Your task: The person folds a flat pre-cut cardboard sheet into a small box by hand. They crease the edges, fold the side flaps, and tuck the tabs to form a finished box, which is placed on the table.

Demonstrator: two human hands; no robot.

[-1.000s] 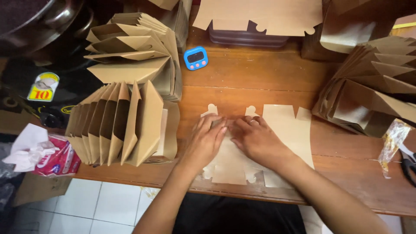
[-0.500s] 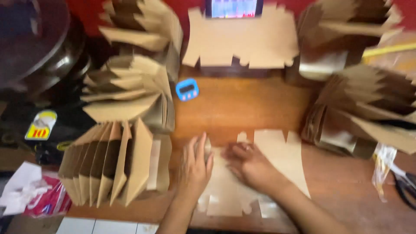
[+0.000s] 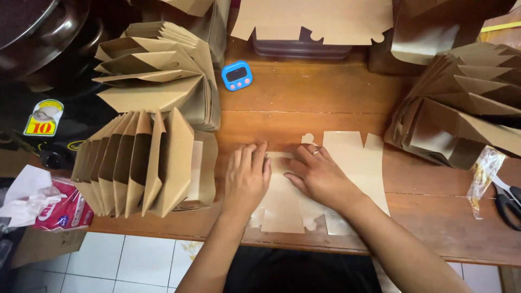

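1. Pressing down on a flat cardboard box blank point(image 3: 347, 163) at the near edge of the wooden table point(image 3: 434, 228); our left hand point(image 3: 247, 176) lies flat, fingers together, on its left flap; our right hand point(image 3: 317, 176) is palm-down beside it, fingers loosely spread.
2. Looks like we're mid-crease on that left panel; next move probably wants a firm hold while the flap lifts.
3. Folded boxes point(image 3: 141, 163) stand fanned just left.

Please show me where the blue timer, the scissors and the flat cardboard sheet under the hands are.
Blue timer point(image 3: 237, 75): head view, on its dark screen.
Scissors point(image 3: 509, 199): head view, on the black handle at the table's right edge.
Cardboard sheet point(image 3: 351, 154): head view, on the bare panel right of the right hand.
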